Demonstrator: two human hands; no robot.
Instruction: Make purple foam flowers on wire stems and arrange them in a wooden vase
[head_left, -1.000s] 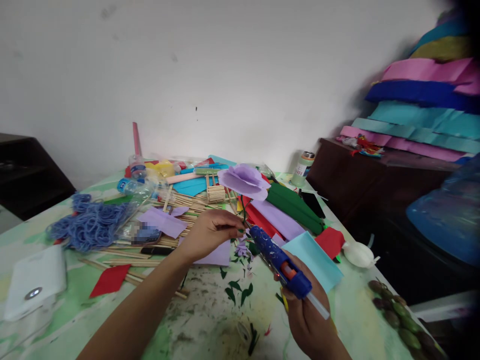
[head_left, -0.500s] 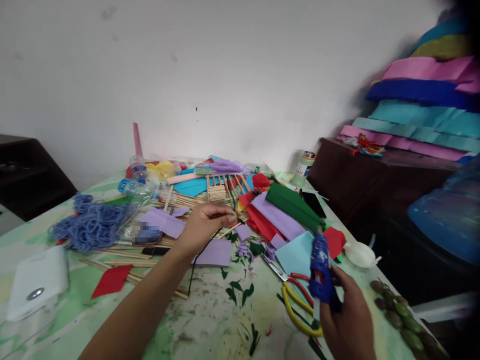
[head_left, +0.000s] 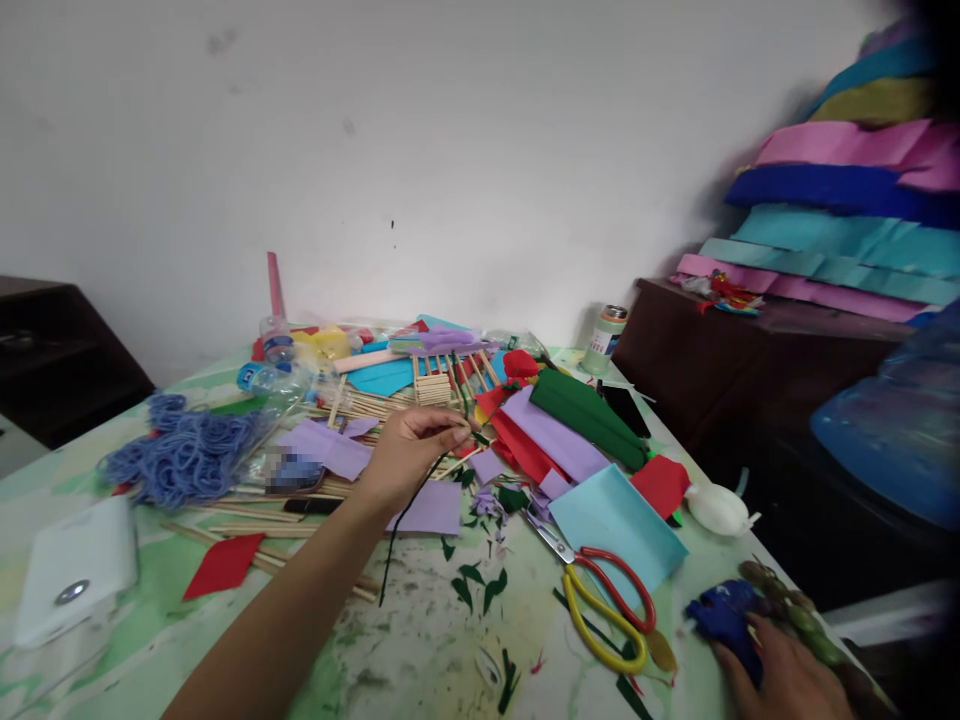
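Note:
My left hand (head_left: 420, 450) is pinched, above the middle of the table, on a length of dark green yarn (head_left: 391, 545). One end trails down beside my wrist; a short dark green bit shows at the fingertips, partly hidden. Low at the right table edge, my right hand (head_left: 784, 670) is closed round a blue hot glue gun (head_left: 726, 618), which lies close to the table with its nozzle pointing left. Between the hands are scissors (head_left: 611, 600) with one red and one yellow handle, lying beside a light blue paper sheet (head_left: 622, 530).
Green paper scraps (head_left: 472, 585) litter the middle. Blue yarn (head_left: 187, 450) and a white device (head_left: 79, 570) lie left. Behind are wooden sticks (head_left: 375, 400) and a green paper roll (head_left: 585, 415). Dark green fruit (head_left: 806, 620) lines the right edge, near a bottle (head_left: 606, 338).
My right hand has moved right and down with the glue gun, from upright above the scissors to low at the table's right edge. My left hand stays nearly still.

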